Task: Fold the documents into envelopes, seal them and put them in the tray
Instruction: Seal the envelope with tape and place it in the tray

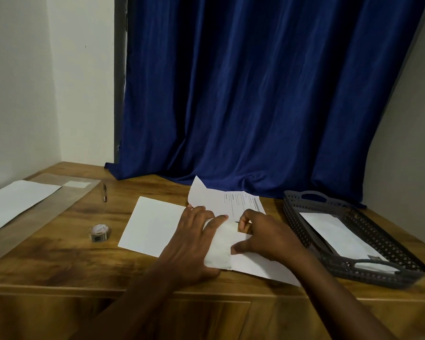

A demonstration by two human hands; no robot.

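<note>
Hands: two, both near the front edge of the counter [59,271]. Left hand [192,244] lies flat with fingers straight, pressing down on a white envelope [155,227]. Right hand [263,238] has fingers curled, pinching the printed document [233,201] at the envelope's mouth.
Envelope in work: one, lying flat at the middle of the counter, its right part under both hands.
Document: one sheet, partly folded, its far end sticking out toward the back edge and lifted off the counter; several lines of dark print show, too small to read.
Tray: one grey perforated tray [302,229] with handle cut-outs, at the right edge of the counter.
Envelopes in tray: at least one white envelope in tray [339,234]; whether more lie beneath cannot be told.
Spare paper: one white sheet [12,204] at the left edge, lying on a clear plastic sleeve [66,200].
Tape: one small roll [100,233], left of the envelope, well apart from it; its label is unreadable.
Pen: one [104,192], toward the back left, beside the sleeve.
Backdrop: one dark blue curtain [255,94] hanging down onto the back edge.
</note>
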